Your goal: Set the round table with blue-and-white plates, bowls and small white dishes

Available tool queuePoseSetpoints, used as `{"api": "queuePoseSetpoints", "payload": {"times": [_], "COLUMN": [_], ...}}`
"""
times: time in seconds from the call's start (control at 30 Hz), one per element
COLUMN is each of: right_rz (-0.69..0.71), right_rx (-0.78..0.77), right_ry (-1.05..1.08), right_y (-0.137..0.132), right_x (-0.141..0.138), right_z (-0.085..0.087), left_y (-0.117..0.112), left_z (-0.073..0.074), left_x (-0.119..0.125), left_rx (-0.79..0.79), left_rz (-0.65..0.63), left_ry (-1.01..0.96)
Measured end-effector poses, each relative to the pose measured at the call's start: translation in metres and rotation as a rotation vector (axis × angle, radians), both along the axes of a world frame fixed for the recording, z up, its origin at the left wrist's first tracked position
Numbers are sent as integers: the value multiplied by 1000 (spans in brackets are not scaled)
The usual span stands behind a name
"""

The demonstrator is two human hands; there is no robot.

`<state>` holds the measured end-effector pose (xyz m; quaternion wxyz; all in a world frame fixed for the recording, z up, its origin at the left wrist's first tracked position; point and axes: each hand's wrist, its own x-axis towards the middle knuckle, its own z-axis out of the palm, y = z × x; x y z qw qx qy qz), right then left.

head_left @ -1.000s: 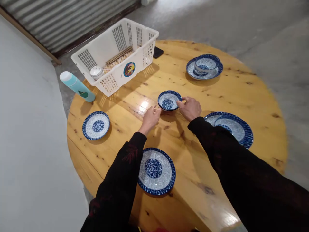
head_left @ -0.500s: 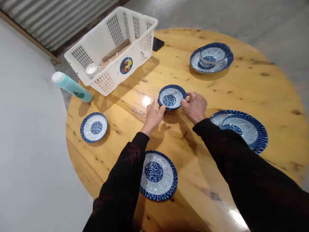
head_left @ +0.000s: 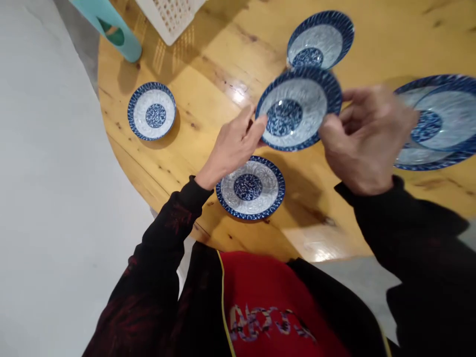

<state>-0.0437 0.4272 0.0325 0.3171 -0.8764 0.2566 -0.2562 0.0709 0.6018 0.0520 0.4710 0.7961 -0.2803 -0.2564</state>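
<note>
Both my hands hold a small blue-and-white patterned bowl up above the round wooden table. My left hand pinches its left rim with the fingertips. My right hand grips its right rim, fingers curled. Just behind it, a second matching small bowl sits on the table. Below the held bowl, near the table's front edge, lies a blue-and-white plate.
A smaller patterned plate lies at the left. Stacked larger plates sit at the right edge. A teal bottle and the corner of a white plastic basket are at the top left. The pale floor lies to the left.
My hands have lifted one small bowl up and toward me, leaving a matching bowl on the table. The view has tilted down and closer.
</note>
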Motion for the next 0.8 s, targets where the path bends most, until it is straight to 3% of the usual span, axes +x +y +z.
{"api": "queuePoseSetpoints", "payload": {"times": [0.13,0.27,0.47,0.8], "right_rz": [7,-71,-175,-276], "right_rx": [175,272,354,520], "right_ry": [56,139,196,179], "right_y": [41,76,113,142], "right_x": [-44,-75,-100,-110], "right_z": [-18,-32,-49,-63], "left_y": [39,59,71,77], "left_z": [-14,-27,-40,-57], "left_x": [-25,-35,-30,-24], "left_rx": [179,260,285,313], "left_rz": [-155,-285,-426,-529], "left_ry": [-29,-8,-45,-198]}}
